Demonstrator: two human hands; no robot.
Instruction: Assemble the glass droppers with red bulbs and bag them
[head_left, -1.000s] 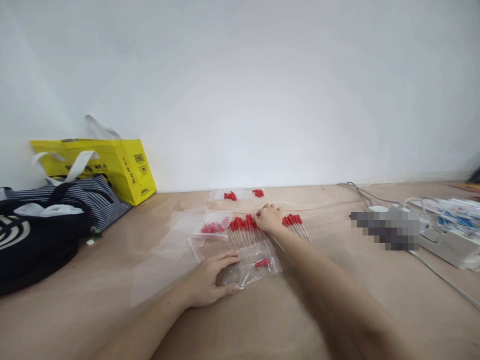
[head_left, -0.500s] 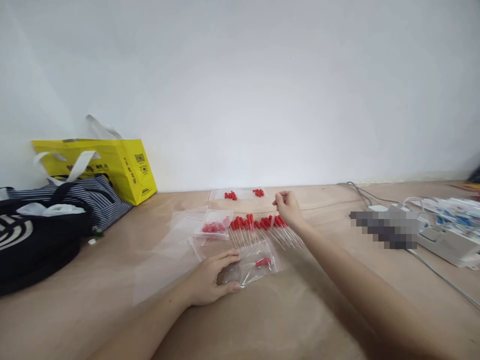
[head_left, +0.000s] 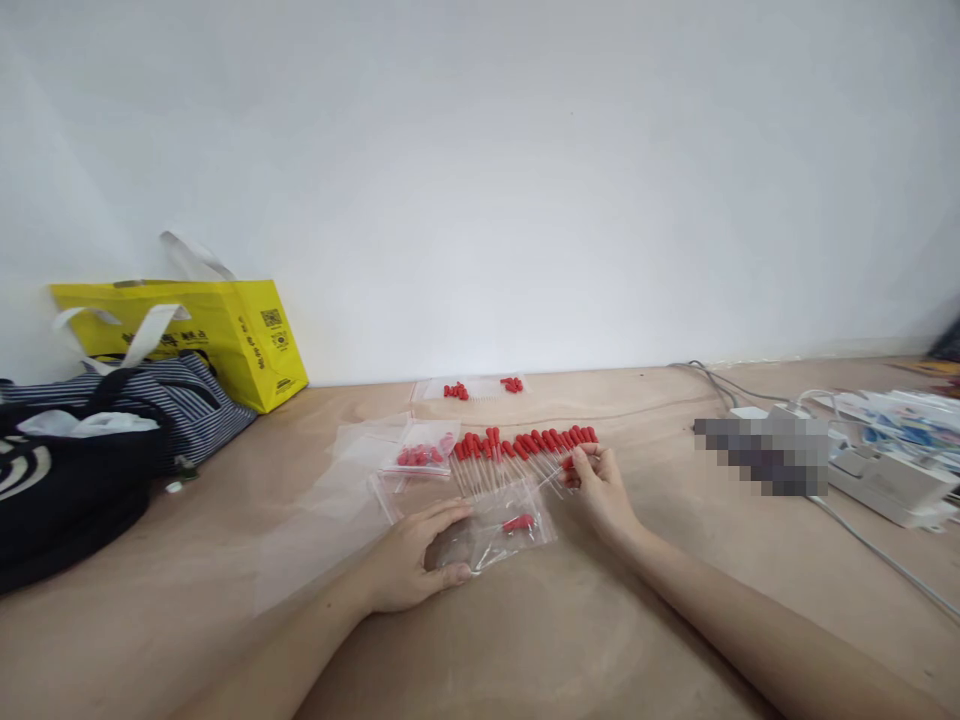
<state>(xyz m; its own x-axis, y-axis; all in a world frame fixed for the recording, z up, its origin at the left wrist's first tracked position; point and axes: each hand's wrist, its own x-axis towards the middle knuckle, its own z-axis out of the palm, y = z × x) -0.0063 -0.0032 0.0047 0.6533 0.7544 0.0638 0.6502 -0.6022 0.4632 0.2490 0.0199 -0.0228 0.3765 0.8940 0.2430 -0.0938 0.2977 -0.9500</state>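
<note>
Red-bulbed glass droppers (head_left: pixel 525 446) lie side by side in a row, their thin tubes slanting toward me. My right hand (head_left: pixel 600 490) is pinched on one dropper (head_left: pixel 568 463) by its red bulb, low over the right end of the row. My left hand (head_left: pixel 412 560) grips the left end of a clear zip bag (head_left: pixel 491 545), with its thumb and fingers curved around the bag's mouth. Inside that bag lies something with red bulbs (head_left: pixel 519 523). Behind it, a second zip bag (head_left: pixel 420 455) holds several loose red bulbs.
Against the wall, a flat clear bag (head_left: pixel 480 388) carries two clusters of red bulbs. Yellow (head_left: pixel 262 350), striped (head_left: pixel 169 395) and black bags (head_left: pixel 82 500) stand at left. A white power strip (head_left: pixel 892 480) with cables and plastic-wrapped packets (head_left: pixel 900 420) occupy the right.
My right hand has come down and toward me from behind the row's right end to its near side, with a dropper in its fingers. My left hand stays at the bag.
</note>
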